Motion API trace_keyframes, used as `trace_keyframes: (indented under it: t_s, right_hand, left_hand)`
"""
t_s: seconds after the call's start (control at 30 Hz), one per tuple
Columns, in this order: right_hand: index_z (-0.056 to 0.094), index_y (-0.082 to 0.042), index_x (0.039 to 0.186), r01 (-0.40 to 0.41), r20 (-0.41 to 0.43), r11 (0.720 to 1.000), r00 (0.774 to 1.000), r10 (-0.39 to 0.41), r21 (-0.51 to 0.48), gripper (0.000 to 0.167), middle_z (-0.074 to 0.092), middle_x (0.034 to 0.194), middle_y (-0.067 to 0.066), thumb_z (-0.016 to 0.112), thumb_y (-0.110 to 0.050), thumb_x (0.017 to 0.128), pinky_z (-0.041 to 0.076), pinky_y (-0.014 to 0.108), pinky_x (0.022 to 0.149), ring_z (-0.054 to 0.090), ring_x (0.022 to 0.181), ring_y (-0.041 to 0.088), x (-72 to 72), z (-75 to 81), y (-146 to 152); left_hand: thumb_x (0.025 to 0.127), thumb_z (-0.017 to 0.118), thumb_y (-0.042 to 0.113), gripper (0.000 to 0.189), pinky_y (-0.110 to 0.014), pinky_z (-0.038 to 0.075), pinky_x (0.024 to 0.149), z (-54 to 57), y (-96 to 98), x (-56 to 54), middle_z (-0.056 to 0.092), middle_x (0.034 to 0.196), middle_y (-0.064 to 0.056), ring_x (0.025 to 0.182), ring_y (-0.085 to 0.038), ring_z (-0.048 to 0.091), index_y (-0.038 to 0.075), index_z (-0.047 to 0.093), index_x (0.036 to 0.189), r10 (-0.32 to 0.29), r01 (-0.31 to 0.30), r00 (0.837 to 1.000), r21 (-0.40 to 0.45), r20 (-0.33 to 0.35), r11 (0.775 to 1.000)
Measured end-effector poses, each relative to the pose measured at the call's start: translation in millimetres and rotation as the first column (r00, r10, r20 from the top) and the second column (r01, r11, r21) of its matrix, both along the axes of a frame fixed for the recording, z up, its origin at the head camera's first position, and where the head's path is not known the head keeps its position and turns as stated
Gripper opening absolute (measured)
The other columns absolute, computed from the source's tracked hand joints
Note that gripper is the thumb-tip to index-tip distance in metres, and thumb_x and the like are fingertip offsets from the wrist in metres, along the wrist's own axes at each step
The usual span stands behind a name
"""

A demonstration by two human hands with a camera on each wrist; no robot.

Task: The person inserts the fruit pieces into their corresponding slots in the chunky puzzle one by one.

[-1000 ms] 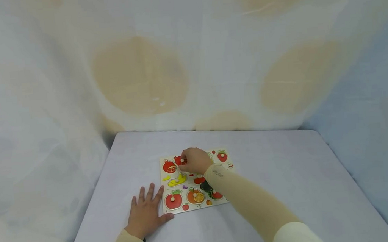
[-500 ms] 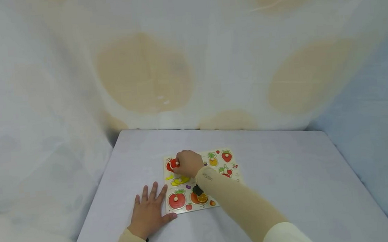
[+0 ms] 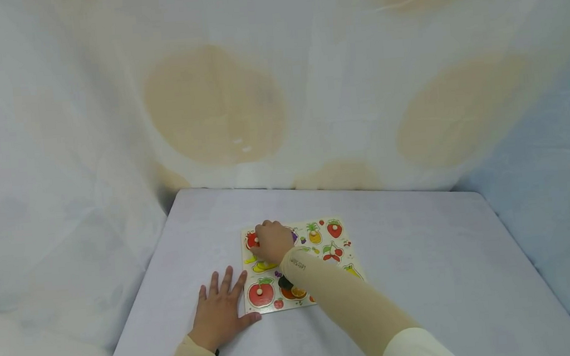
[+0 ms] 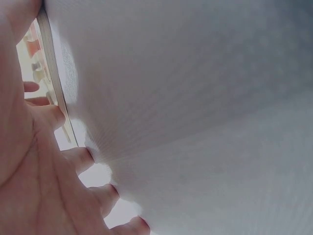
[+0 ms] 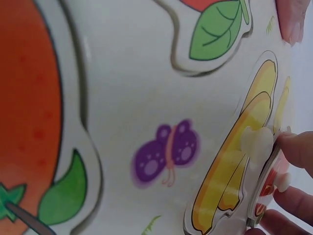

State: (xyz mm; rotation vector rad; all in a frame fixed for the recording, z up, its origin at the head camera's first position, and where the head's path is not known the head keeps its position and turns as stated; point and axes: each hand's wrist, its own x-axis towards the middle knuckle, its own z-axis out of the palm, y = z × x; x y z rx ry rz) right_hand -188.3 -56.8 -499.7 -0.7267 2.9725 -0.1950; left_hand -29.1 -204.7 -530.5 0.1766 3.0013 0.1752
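Observation:
A fruit knob puzzle board (image 3: 325, 240) lies on the table. My left hand (image 3: 218, 313) rests spread on the tabletop at the board's left side, index finger and thumb against its edge. Over the board's far left corner is my right hand (image 3: 274, 242). In the right wrist view its thumb and fingers pinch the rim of a red pomegranate piece (image 5: 267, 189), whose white knob faces outward. Beside it the banana piece (image 5: 227, 169) lies in its recess. Whether the pomegranate piece is seated or raised, I cannot tell.
Apple (image 3: 261, 295), pineapple (image 3: 314, 234), strawberry (image 3: 335, 229) and cherry (image 3: 332, 252) pieces sit on the board. My right forearm (image 3: 345, 302) covers its near right part. The white table (image 3: 422, 256) extends right, with a draped cloth (image 3: 338, 84) behind.
My right hand has shifted slightly left over the pomegranate, uncovering the pineapple and cherries. The whole head view has drifted a little. My left hand keeps its place by the board.

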Motion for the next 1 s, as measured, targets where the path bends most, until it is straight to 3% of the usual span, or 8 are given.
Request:
trace_keyframes:
  t_s: [0.17,0.4,0.7,1.0]
  right_hand:
    - [0.069,-0.014,0.12,-0.015,0.005,1.0,1.0,0.015,0.013,0.051,0.064,0.1,0.0,0.071,-0.053,0.088,0.055,0.031,0.075,0.061,0.089,0.016,5.7,7.4,1.5]
    - [0.068,-0.018,0.102,-0.026,0.004,1.0,1.0,0.026,-0.005,0.031,0.06,0.094,-0.003,0.076,-0.043,0.085,0.054,0.03,0.074,0.057,0.084,0.015,5.1,2.7,6.1]
    - [0.067,-0.014,0.124,-0.007,0.023,1.0,1.0,0.006,0.023,0.051,0.061,0.105,0.002,0.07,-0.052,0.089,0.055,0.032,0.08,0.059,0.094,0.017,7.3,4.6,9.7]
    - [0.07,-0.016,0.12,-0.005,0.06,0.999,0.998,0.008,-0.045,0.041,0.064,0.116,0.002,0.073,-0.042,0.09,0.054,0.035,0.087,0.06,0.101,0.018,6.6,-1.0,17.5]
  left_hand:
    - [0.075,0.066,0.077,0.104,-0.072,0.022,0.108,2.8,0.7,1.1,0.027,0.161,-0.018,0.143,-0.051,0.021,0.021,0.036,0.156,-0.001,0.001,1.0,0.003,0.003,1.0]
    - [0.075,0.067,0.076,0.103,-0.073,0.023,0.107,8.0,2.2,2.1,0.029,0.159,-0.019,0.142,-0.052,0.022,0.02,0.037,0.156,-0.005,0.005,1.0,0.012,-0.002,1.0]
    - [0.075,0.068,0.075,0.102,-0.072,0.023,0.108,8.8,6.2,2.6,0.029,0.16,-0.018,0.142,-0.051,0.023,0.02,0.037,0.156,-0.015,0.015,1.0,0.016,0.004,1.0]
    - [0.075,0.067,0.075,0.103,-0.072,0.023,0.107,10.0,6.2,2.0,0.028,0.16,-0.019,0.142,-0.052,0.023,0.02,0.037,0.156,-0.036,0.036,0.999,0.011,0.002,0.999]
